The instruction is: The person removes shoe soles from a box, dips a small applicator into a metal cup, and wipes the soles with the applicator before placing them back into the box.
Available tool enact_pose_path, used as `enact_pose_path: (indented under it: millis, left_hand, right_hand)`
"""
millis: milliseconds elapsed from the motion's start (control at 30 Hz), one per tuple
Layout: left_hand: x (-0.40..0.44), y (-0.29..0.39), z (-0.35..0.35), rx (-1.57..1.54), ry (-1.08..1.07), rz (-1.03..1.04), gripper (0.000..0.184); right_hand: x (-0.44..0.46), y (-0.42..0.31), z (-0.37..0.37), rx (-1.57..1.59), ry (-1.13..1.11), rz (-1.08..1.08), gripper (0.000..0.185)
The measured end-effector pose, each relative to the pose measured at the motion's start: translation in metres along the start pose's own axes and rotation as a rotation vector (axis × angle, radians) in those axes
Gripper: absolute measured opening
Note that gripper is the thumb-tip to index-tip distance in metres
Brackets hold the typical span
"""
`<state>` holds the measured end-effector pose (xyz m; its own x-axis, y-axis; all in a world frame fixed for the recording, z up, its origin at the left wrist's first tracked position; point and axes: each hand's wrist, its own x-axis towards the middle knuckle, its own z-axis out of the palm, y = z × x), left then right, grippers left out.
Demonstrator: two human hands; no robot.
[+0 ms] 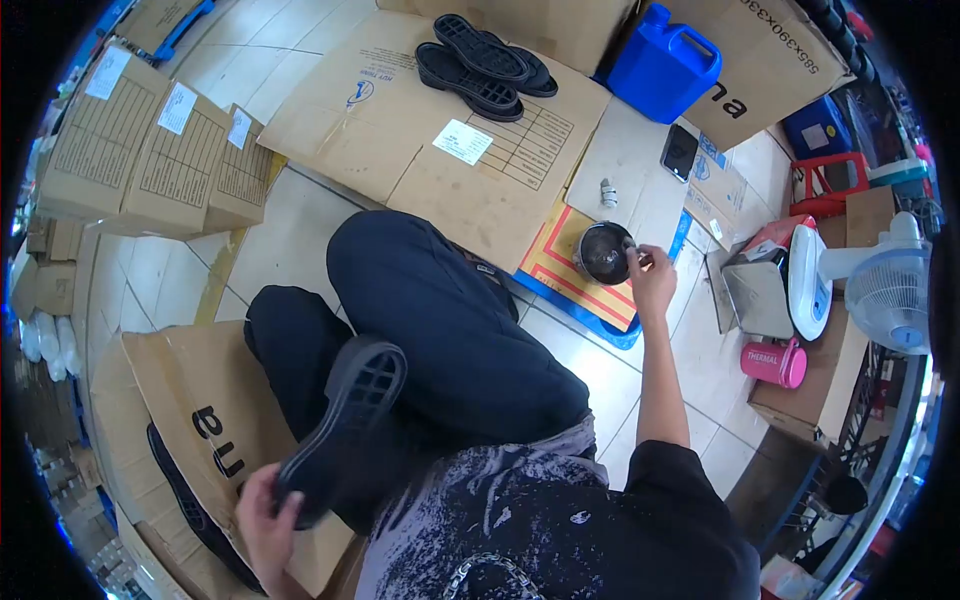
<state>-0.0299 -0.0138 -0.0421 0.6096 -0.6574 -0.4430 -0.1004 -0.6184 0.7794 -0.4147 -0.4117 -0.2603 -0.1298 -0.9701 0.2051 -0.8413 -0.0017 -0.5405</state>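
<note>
My left hand (268, 525) grips a black shoe sole (345, 425) by one end, with its gridded heel pointing up and away, over my crossed legs. My right hand (652, 275) is pinched closed at the right rim of a small dark bowl (604, 252). What those fingers hold is too small to make out. The bowl stands on an orange-and-yellow sheet (555, 250). Another black sole (180, 490) lies beside cardboard at the lower left. Several more black soles (480, 65) are stacked on flattened cardboard (400, 140) ahead of me.
A blue jug (664, 65) and a phone (680, 152) lie beyond the bowl. Near the bowl is a small roll (608, 194). Tall cartons (150, 150) stand at left. On the right are a white fan (890, 285) and a pink thermal mug (773, 363).
</note>
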Motion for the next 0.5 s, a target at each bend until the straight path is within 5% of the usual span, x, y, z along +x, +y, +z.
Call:
enact_pose_path:
  millis: [67, 167, 233, 267, 333, 433, 500]
  left_hand:
    - [-0.023, 0.02, -0.024, 0.216, 0.289, 0.222, 0.052]
    - [-0.047, 0.03, -0.044, -0.151, 0.542, 0.456, 0.063]
    - [-0.044, 0.018, -0.055, -0.491, 0.593, 0.61, 0.065]
    - [-0.038, 0.025, -0.051, -0.743, 0.416, 0.545, 0.064]
    - [-0.019, 0.033, -0.024, -0.799, 0.099, 0.31, 0.055]
    - [0.01, 0.011, 0.037, -1.065, -0.285, 0.154, 0.055]
    - [0.024, -0.036, 0.061, -0.8, -0.408, 0.054, 0.053]
  right_hand:
    - [-0.008, 0.022, 0.011, -0.11, -0.106, -0.148, 0.017]
    - [-0.013, 0.038, 0.023, 0.03, 0.015, -0.246, 0.019]
    - [-0.018, 0.044, 0.026, 0.277, -0.057, 0.216, 0.02]
    - [-0.017, 0.071, 0.044, 0.689, -0.167, 0.386, 0.02]
    - [-0.018, 0.066, 0.029, 1.035, -0.335, 0.729, 0.019]
    - [-0.028, 0.075, 0.021, 1.374, -0.509, 0.807, 0.016]
    - [-0.034, 0.067, 0.006, 1.49, -0.532, 0.867, 0.016]
